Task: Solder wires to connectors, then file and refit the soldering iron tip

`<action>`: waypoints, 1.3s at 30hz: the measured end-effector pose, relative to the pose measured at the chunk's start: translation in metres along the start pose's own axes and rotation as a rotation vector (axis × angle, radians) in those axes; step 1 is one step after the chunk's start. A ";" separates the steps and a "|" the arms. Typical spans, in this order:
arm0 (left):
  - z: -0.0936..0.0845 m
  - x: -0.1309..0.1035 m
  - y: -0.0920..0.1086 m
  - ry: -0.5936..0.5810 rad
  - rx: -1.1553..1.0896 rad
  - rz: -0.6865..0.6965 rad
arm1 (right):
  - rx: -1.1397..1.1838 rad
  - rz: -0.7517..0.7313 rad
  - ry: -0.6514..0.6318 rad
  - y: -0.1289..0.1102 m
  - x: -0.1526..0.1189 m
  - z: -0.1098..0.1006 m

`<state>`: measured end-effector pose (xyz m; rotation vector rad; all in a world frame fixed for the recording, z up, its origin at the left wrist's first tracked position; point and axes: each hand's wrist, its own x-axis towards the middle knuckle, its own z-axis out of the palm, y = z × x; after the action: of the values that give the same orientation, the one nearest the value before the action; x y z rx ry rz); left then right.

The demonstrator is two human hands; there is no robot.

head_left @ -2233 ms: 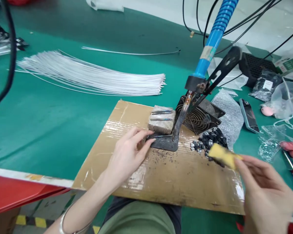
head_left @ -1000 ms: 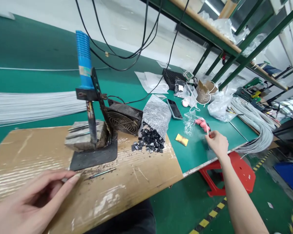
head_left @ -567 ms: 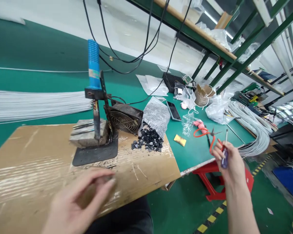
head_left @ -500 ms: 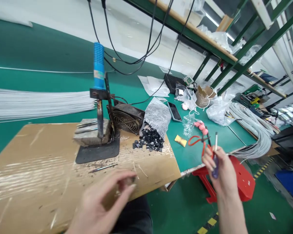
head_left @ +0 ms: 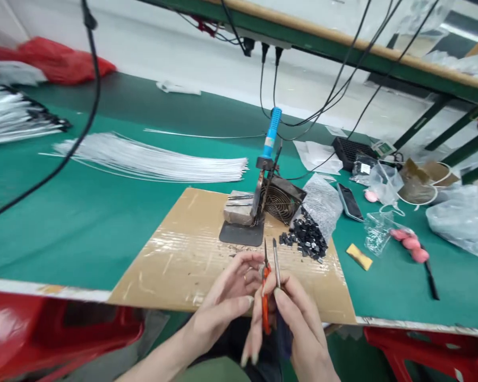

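Observation:
My left hand (head_left: 231, 289) is beside the scissors, thumb and fingers apart, with nothing visible held in it. In my right hand (head_left: 302, 323) are orange-handled scissors (head_left: 265, 300) and a screwdriver (head_left: 276, 260), both pointing away from me. The fingertips of the two hands are close together above the front of the cardboard sheet (head_left: 175, 265). Beyond them, a blue-handled soldering iron (head_left: 271, 132) stands by a grey block (head_left: 238, 212) on a dark plate (head_left: 241, 234). Small black parts (head_left: 308, 236) spill from a silvery bag (head_left: 322, 204).
A round-grilled fan (head_left: 281, 201) is behind the iron. White wires (head_left: 163, 159) lie at the back left. A phone (head_left: 349, 201), yellow packet (head_left: 358, 257), pink beads (head_left: 411, 243) and plastic bags (head_left: 462, 217) are on the right. Black cables (head_left: 93, 69) hang down.
The view has swung left. My right hand has come in beside my left, now holding the orange scissors as well as the screwdriver. The scissors have left the table's right side.

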<state>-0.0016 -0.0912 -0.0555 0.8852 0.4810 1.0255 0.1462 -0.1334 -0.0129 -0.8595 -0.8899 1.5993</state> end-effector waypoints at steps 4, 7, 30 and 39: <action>-0.006 -0.005 0.008 0.065 -0.283 -0.141 | -0.467 -0.016 -0.115 -0.006 0.000 0.006; -0.010 -0.009 0.008 0.124 -0.335 -0.311 | -0.965 -0.280 -0.204 -0.012 0.001 0.009; -0.056 0.045 0.115 0.164 1.063 -0.211 | -1.215 -0.359 0.290 -0.038 0.065 -0.075; -0.050 0.074 0.121 0.023 1.187 -0.249 | -1.194 -0.401 0.236 -0.041 0.076 -0.067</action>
<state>-0.0673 0.0225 0.0186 1.7892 1.2360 0.4449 0.2099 -0.0450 -0.0146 -1.4941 -1.7302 0.4842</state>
